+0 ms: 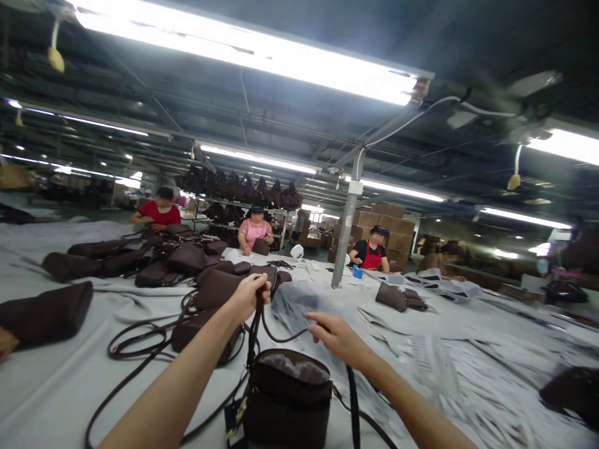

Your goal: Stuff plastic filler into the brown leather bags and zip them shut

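Observation:
A dark brown handbag (287,399) stands upright on the table right in front of me, its top open with crinkled clear plastic (297,366) inside. My left hand (248,299) is closed around the gathered bag strap (255,327), raised above the bag's left side. From there a thin length of the strap dips across to my right hand (334,337), whose fingers are bent around it with the index finger partly stretched. Below the right hand a flat piece of strap hangs beside the bag. Tags (235,418) hang at the bag's left side.
Many brown bags (185,259) lie piled to the left, with loose looped straps (140,340). Clear plastic sheeting (299,312) and white strips (486,386) cover parts of the table. A metal post (345,237) rises ahead. Several people sit across; another hand (7,343) touches a bag at far left.

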Tool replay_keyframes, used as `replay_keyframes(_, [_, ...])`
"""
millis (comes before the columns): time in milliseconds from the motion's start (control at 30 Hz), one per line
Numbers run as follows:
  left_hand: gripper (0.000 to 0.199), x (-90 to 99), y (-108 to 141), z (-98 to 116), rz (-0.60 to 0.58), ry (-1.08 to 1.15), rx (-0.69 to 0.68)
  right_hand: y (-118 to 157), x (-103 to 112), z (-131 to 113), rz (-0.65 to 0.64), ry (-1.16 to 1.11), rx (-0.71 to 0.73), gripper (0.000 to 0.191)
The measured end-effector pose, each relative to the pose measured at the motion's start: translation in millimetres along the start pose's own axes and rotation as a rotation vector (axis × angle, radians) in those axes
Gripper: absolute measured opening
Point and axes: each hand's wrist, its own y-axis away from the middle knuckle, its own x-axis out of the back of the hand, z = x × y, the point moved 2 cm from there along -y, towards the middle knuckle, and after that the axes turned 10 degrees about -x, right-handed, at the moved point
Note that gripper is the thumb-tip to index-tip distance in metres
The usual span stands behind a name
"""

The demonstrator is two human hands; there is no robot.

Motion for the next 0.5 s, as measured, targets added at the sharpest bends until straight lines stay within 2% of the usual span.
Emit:
replay_keyframes(67, [0.028,-15.9,3,-2,-0.201,-0.187,-0.011,-12,-3,-23,-0.074,-0.177,-0.101,0.046])
replay_keyframes(100, [0.030,-22.6,4,-3,-0.265,-0.280,-0.025,-19,-6,-34,-0.109,-0.264,-0.130,0.051])
replay_keyframes(167, [0.032,-31.4,5,-4,-0.302,-0.411,-0.060,-34,-14,-53,-0.140,-0.378,-0.179,0.051])
replay_keyframes(233, [0.034,-35.2,5,-5,-0.307,-0.468,-0.062,-48,-24,-62,-0.135,-0.393,-0.198,0.037])
replay_keyframes(300, [0.038,-35.6,6,-6,-0.330,-0.472,-0.018,-60,-32,-64,-0.099,-0.344,-0.162,0.023])
replay_keyframes(500, [0.048,-22.9,18,-6,-0.407,-0.318,-0.001,-80,-37,-55,-0.022,-0.263,0.000,0.021])
